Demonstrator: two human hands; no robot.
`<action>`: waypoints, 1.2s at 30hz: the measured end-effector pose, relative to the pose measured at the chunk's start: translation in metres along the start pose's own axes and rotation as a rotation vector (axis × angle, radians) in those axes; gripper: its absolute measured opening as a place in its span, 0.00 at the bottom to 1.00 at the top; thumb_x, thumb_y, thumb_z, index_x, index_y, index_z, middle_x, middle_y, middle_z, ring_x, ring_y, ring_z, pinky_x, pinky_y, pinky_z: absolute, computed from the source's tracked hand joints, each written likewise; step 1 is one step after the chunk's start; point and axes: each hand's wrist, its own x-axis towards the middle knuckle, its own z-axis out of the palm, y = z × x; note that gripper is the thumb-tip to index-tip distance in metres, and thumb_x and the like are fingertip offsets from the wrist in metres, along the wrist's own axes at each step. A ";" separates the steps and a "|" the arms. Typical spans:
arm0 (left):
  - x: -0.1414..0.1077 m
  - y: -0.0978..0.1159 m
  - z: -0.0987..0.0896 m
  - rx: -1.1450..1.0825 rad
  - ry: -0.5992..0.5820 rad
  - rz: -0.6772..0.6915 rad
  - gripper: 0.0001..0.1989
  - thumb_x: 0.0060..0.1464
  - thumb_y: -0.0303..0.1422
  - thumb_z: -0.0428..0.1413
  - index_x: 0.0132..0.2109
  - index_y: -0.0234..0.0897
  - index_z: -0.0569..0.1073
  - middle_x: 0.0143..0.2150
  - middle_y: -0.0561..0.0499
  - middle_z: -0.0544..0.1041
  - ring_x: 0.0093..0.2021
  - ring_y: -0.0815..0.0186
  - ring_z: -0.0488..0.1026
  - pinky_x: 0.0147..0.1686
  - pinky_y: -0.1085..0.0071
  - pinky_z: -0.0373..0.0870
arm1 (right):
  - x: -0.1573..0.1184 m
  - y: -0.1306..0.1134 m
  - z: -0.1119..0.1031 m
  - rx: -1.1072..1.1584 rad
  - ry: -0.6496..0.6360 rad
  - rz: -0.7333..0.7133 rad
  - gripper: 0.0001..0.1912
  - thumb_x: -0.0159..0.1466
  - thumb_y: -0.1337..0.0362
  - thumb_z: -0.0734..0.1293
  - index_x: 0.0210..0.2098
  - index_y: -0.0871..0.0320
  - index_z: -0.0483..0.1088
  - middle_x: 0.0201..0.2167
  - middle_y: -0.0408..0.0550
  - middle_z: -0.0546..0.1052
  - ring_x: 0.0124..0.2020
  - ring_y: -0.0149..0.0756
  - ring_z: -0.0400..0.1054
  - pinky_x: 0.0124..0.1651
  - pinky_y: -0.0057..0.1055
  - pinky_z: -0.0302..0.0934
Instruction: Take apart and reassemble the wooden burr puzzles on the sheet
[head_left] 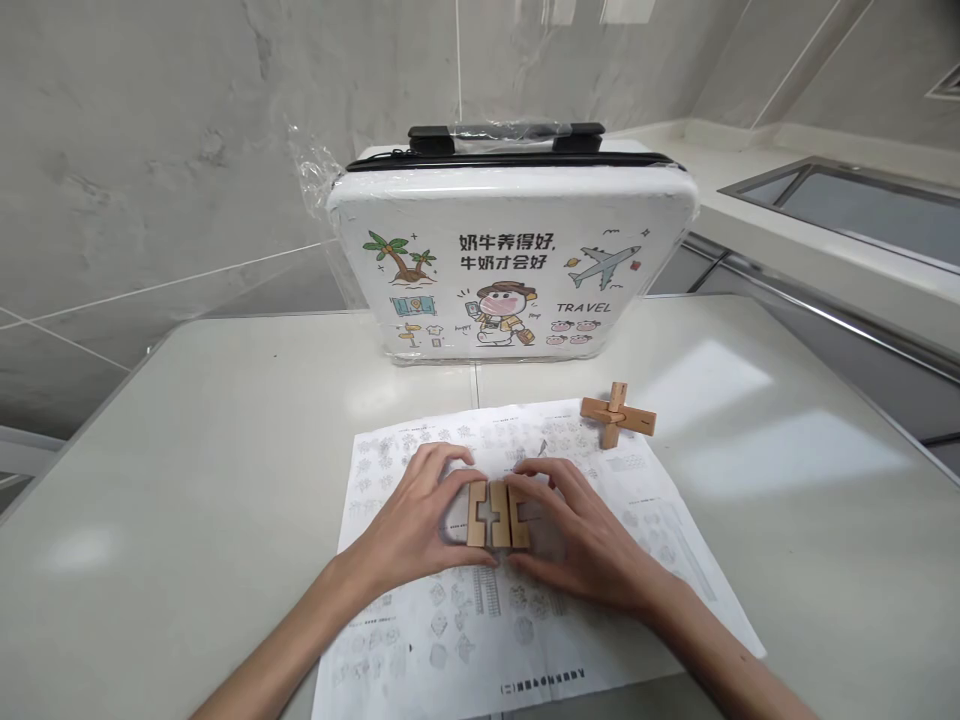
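Observation:
Three notched wooden puzzle pieces stand side by side on a printed sheet: a left piece point(474, 515), a middle piece point(500, 515) and a right piece point(516, 520). Thumb and index finger of my left hand point(415, 520) curve around the left piece, at its near and far ends. On the other side, my right hand point(577, 525) grips the right piece the same way. A narrow gap shows between the left and middle pieces; the middle and right ones touch or nearly touch. Beyond my right hand lies an assembled wooden cross-shaped puzzle point(618, 415).
The paper sheet point(600, 640) with small printed diagrams lies upside down to me on the pale table point(187, 480). A white cartoon-printed suitcase point(517, 200) in clear plastic wrap stands at the back. Behind it rises a grey tiled wall point(187, 130).

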 end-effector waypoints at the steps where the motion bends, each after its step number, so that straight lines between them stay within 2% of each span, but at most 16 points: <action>1: 0.000 -0.001 -0.003 -0.014 -0.009 -0.006 0.37 0.50 0.50 0.75 0.62 0.48 0.73 0.62 0.41 0.70 0.64 0.44 0.66 0.61 0.48 0.72 | 0.000 0.000 0.002 -0.002 -0.016 -0.010 0.44 0.63 0.65 0.77 0.73 0.51 0.57 0.65 0.61 0.71 0.65 0.61 0.66 0.63 0.60 0.70; 4: 0.002 0.000 -0.009 -0.139 -0.049 -0.040 0.36 0.51 0.50 0.74 0.63 0.48 0.72 0.55 0.45 0.74 0.56 0.51 0.71 0.55 0.55 0.74 | 0.001 0.001 0.007 -0.001 -0.055 -0.034 0.45 0.67 0.65 0.76 0.76 0.51 0.51 0.68 0.60 0.70 0.70 0.61 0.60 0.68 0.62 0.66; 8: 0.002 0.004 -0.007 -0.305 -0.069 -0.127 0.37 0.52 0.47 0.74 0.64 0.49 0.70 0.48 0.51 0.77 0.45 0.59 0.73 0.48 0.62 0.72 | 0.001 0.002 0.010 0.008 -0.045 -0.036 0.39 0.72 0.63 0.72 0.75 0.51 0.52 0.65 0.59 0.72 0.68 0.59 0.62 0.66 0.61 0.68; 13: 0.001 0.007 -0.003 -0.386 -0.038 -0.180 0.35 0.53 0.42 0.73 0.64 0.50 0.70 0.44 0.54 0.75 0.42 0.60 0.72 0.45 0.66 0.69 | 0.003 0.000 0.007 0.004 -0.023 0.005 0.36 0.70 0.66 0.71 0.73 0.52 0.54 0.62 0.60 0.73 0.63 0.58 0.65 0.63 0.59 0.70; 18: 0.002 0.005 0.000 -0.409 -0.031 -0.207 0.35 0.54 0.42 0.73 0.65 0.49 0.69 0.43 0.54 0.74 0.42 0.60 0.72 0.45 0.65 0.68 | 0.000 0.008 0.001 -0.052 -0.024 0.037 0.41 0.66 0.62 0.76 0.72 0.53 0.56 0.63 0.61 0.71 0.64 0.60 0.64 0.62 0.59 0.69; 20: 0.002 0.003 0.001 -0.416 -0.022 -0.211 0.36 0.53 0.41 0.73 0.65 0.50 0.68 0.42 0.54 0.74 0.42 0.61 0.72 0.46 0.65 0.68 | -0.002 0.012 -0.002 -0.092 0.016 0.058 0.39 0.61 0.59 0.80 0.65 0.56 0.62 0.59 0.61 0.72 0.60 0.60 0.67 0.57 0.56 0.71; 22: 0.001 0.002 0.002 -0.426 -0.010 -0.216 0.37 0.53 0.40 0.73 0.66 0.50 0.68 0.42 0.55 0.74 0.42 0.61 0.72 0.47 0.64 0.68 | -0.003 0.016 -0.005 -0.138 0.045 0.059 0.32 0.59 0.55 0.82 0.55 0.56 0.67 0.52 0.59 0.75 0.52 0.57 0.71 0.50 0.51 0.71; 24: 0.001 0.001 0.002 -0.439 0.000 -0.224 0.37 0.53 0.40 0.73 0.66 0.50 0.68 0.42 0.55 0.74 0.43 0.61 0.73 0.48 0.64 0.68 | -0.002 0.018 -0.007 -0.183 0.037 0.019 0.23 0.61 0.53 0.81 0.44 0.55 0.69 0.45 0.55 0.77 0.43 0.51 0.71 0.43 0.45 0.67; 26: 0.001 0.001 0.003 -0.449 0.006 -0.233 0.37 0.53 0.40 0.73 0.66 0.50 0.68 0.41 0.55 0.73 0.43 0.60 0.73 0.49 0.63 0.68 | -0.001 0.018 -0.008 -0.206 0.020 -0.036 0.18 0.65 0.53 0.79 0.39 0.55 0.69 0.37 0.50 0.77 0.37 0.45 0.69 0.39 0.41 0.62; 32: 0.003 0.004 0.002 -0.494 0.033 -0.255 0.36 0.54 0.41 0.73 0.65 0.49 0.69 0.41 0.54 0.75 0.43 0.60 0.74 0.51 0.62 0.70 | 0.001 0.013 -0.009 -0.138 0.053 -0.059 0.11 0.71 0.58 0.73 0.36 0.55 0.69 0.26 0.43 0.74 0.27 0.37 0.65 0.34 0.37 0.57; 36: 0.004 0.008 0.001 -0.527 0.050 -0.276 0.34 0.54 0.40 0.73 0.65 0.49 0.69 0.40 0.55 0.77 0.42 0.61 0.74 0.51 0.63 0.71 | 0.000 0.005 -0.015 0.096 0.131 0.066 0.04 0.72 0.62 0.70 0.43 0.56 0.71 0.29 0.44 0.78 0.27 0.36 0.69 0.31 0.33 0.61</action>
